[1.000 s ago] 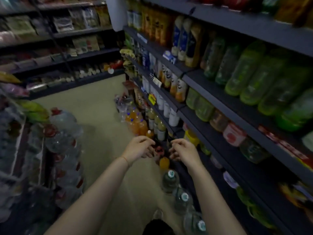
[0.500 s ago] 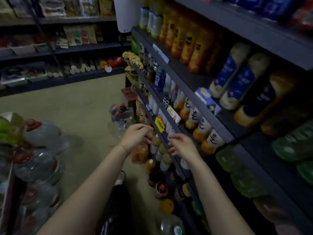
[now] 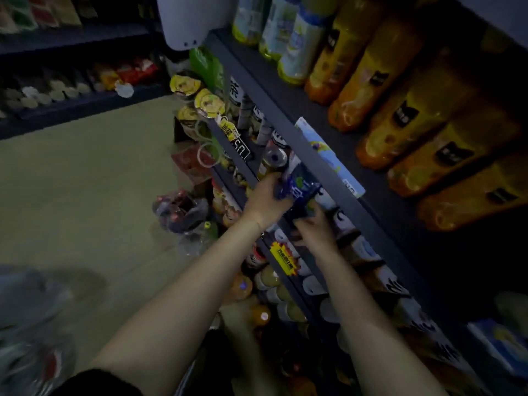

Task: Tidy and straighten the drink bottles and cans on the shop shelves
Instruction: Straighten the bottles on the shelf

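Now up from the lower rows: left hand [image 3: 267,200] and right hand [image 3: 314,228] both clasping a blue-labelled bottle [image 3: 297,187] at the middle shelf [image 3: 323,167] edge, probably being straightened.

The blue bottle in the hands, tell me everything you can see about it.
The blue bottle has a glossy dark blue wrap with white lettering and a small green patch; it looks like plastic, though blur hides detail. It is tilted, at the front edge of the second shelf, under the orange juice bottles. The left hand grips its upper end, and the right hand holds it from below. Its cap is hidden.
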`<action>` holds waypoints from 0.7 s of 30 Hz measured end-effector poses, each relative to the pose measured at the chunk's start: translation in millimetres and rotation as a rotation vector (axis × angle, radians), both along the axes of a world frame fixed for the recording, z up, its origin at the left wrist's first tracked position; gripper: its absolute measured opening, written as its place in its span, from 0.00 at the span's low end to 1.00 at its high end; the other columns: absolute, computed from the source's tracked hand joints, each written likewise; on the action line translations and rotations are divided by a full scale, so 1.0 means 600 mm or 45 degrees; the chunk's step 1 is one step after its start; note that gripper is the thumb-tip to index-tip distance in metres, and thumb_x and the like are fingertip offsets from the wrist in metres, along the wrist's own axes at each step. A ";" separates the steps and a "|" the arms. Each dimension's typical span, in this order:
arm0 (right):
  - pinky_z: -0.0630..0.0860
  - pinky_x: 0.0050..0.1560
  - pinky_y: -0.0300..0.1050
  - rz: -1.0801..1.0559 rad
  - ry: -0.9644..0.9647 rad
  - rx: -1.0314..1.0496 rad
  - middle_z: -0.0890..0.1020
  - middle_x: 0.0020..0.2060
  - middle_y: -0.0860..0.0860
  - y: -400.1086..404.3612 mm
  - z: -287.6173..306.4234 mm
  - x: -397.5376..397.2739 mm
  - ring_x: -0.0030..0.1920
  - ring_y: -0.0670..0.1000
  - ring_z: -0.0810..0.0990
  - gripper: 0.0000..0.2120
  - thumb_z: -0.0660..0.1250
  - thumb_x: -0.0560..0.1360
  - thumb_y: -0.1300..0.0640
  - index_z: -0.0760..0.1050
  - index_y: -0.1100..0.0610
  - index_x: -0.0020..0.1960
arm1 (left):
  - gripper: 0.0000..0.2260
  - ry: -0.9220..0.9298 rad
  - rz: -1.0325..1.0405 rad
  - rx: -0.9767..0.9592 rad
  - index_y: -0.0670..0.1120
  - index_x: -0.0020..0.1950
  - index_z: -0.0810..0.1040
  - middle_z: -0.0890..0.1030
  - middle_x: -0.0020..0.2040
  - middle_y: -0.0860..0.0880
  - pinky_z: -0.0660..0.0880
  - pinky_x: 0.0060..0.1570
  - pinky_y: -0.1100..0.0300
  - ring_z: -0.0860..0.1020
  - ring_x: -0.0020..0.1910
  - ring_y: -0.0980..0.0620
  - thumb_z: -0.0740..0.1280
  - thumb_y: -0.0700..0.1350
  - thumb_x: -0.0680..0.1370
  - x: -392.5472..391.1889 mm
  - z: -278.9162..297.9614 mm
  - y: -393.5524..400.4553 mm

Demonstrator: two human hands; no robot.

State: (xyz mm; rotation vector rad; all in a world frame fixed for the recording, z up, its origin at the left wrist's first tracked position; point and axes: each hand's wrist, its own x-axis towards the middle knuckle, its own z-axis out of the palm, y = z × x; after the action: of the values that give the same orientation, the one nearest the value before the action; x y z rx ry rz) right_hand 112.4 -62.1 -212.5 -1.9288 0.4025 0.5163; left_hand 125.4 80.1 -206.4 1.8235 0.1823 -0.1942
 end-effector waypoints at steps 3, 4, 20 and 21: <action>0.78 0.34 0.41 -0.030 0.046 -0.002 0.75 0.67 0.53 0.003 0.000 0.023 0.57 0.59 0.81 0.32 0.61 0.82 0.59 0.52 0.45 0.80 | 0.26 -0.095 -0.144 0.009 0.47 0.71 0.70 0.76 0.65 0.48 0.75 0.57 0.54 0.76 0.63 0.49 0.73 0.45 0.74 0.065 -0.015 -0.016; 0.78 0.36 0.41 -0.026 0.055 0.003 0.72 0.70 0.53 0.003 0.000 0.026 0.57 0.59 0.81 0.31 0.61 0.82 0.58 0.52 0.45 0.80 | 0.29 -0.100 -0.153 0.028 0.47 0.71 0.69 0.75 0.66 0.48 0.75 0.60 0.53 0.75 0.65 0.49 0.75 0.46 0.73 0.078 -0.024 -0.023; 0.78 0.47 0.49 -0.071 -0.003 -0.069 0.82 0.46 0.53 -0.031 0.009 -0.059 0.46 0.52 0.81 0.06 0.63 0.79 0.58 0.77 0.48 0.50 | 0.21 0.150 0.264 -0.093 0.55 0.53 0.76 0.82 0.48 0.58 0.75 0.44 0.63 0.81 0.47 0.56 0.81 0.49 0.66 -0.059 -0.023 0.010; 0.77 0.49 0.50 -0.067 -0.005 -0.055 0.82 0.47 0.54 -0.033 0.007 -0.076 0.47 0.52 0.80 0.07 0.64 0.79 0.57 0.77 0.46 0.47 | 0.18 0.181 0.301 -0.194 0.55 0.51 0.77 0.83 0.47 0.57 0.75 0.41 0.67 0.82 0.45 0.59 0.81 0.48 0.66 -0.081 -0.019 0.008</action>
State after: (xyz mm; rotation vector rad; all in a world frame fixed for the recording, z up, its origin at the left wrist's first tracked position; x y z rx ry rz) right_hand 66.7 -82.0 -208.4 -1.9546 0.4642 0.4732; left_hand 76.8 84.6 -218.1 1.6221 0.4686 -0.1664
